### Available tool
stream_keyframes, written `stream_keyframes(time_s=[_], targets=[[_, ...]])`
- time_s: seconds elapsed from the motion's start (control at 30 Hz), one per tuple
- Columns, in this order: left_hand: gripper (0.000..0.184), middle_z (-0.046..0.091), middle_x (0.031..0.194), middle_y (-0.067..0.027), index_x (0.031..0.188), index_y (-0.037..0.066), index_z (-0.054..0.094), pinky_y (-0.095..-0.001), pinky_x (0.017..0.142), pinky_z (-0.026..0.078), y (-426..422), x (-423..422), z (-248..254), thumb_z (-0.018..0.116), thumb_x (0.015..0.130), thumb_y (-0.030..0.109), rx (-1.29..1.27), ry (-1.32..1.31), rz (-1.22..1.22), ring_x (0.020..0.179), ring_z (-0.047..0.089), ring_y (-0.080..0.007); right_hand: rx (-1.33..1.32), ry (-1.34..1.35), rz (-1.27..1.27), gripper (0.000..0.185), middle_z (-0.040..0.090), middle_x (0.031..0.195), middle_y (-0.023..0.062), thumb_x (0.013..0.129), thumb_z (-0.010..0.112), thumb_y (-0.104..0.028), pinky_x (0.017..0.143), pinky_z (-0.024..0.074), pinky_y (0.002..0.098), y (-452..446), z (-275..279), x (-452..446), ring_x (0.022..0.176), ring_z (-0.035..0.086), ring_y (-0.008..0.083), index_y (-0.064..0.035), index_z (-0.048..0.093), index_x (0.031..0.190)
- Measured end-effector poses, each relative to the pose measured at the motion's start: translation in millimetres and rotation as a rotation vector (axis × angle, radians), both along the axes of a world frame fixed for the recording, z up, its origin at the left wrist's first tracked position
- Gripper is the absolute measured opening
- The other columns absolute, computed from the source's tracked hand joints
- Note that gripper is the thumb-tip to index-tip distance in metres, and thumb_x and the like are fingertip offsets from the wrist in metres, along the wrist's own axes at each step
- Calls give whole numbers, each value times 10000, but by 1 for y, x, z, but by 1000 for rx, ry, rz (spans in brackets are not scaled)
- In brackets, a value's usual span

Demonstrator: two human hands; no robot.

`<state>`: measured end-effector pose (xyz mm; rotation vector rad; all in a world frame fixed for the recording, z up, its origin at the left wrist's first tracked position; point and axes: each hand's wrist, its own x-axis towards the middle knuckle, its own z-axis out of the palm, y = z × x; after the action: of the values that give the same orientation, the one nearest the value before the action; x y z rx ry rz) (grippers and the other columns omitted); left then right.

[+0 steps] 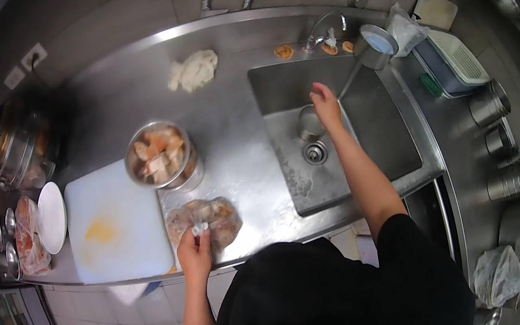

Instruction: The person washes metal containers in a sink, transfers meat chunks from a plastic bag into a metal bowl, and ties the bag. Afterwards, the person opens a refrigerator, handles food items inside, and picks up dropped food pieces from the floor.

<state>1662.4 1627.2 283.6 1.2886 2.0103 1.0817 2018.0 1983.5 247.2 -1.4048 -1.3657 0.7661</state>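
My left hand (194, 254) is closed on the gathered neck of a clear plastic bag (220, 219). The bag holds brownish chunks and rests on the steel counter near its front edge. Over the sink (264, 88), my right hand (327, 107) reaches out with its fingers extended and nothing visible in them. Just below and beside it is a round metal ladle-like utensil (310, 124) in the sink; whether the hand touches it cannot be made out. Behind the bag stands a steel pot (131, 164) filled with orange and pale chunks.
A white cutting board (123, 246) with a yellow stain lies left of the bag, beside a white plate (52, 218). At the back are a crumpled pale cloth (194, 71) and the faucet (319, 32). A steel container (375, 44) stands at the sink's far right corner.
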Motion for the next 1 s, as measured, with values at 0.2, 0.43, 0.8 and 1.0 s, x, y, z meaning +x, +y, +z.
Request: stream_keyframes(time_s=[0.2, 0.43, 0.8, 1.0], targets=[[159, 577, 681, -81, 912, 5, 621, -311, 584, 435, 31, 65, 7, 685, 893, 149, -17, 83, 183, 605, 515, -169, 236, -583, -57, 523, 528, 1373, 184, 863, 585, -167, 1031, 436, 402, 164, 20, 76, 1215, 548, 306, -23, 520, 1362], [126, 556, 709, -1, 962, 7, 615, -258, 566, 400, 33, 91, -21, 649, 931, 124, -8, -36, 351, 629, 469, -80, 166, -904, -11, 522, 452, 1470, 135, 846, 595, -155, 1068, 404, 416, 219, -8, 120, 1274, 500, 332, -43, 533, 1351], [121, 540, 710, 26, 978, 6, 620, -245, 570, 375, 46, 113, -11, 628, 950, 123, -51, 52, 410, 639, 424, -61, -423, 48, 195, 210, 665, 735, 69, 931, 595, -247, 594, 553, 310, 194, -61, 106, 548, 625, 122, -57, 663, 989], [121, 546, 707, 16, 968, -5, 618, -244, 574, 381, 44, 113, -11, 626, 948, 114, -66, 150, 393, 638, 428, -62, -71, -94, 76, 71, 629, 643, 68, 809, 668, -149, 496, 456, 331, 209, -26, 104, 543, 620, 190, -81, 671, 791]])
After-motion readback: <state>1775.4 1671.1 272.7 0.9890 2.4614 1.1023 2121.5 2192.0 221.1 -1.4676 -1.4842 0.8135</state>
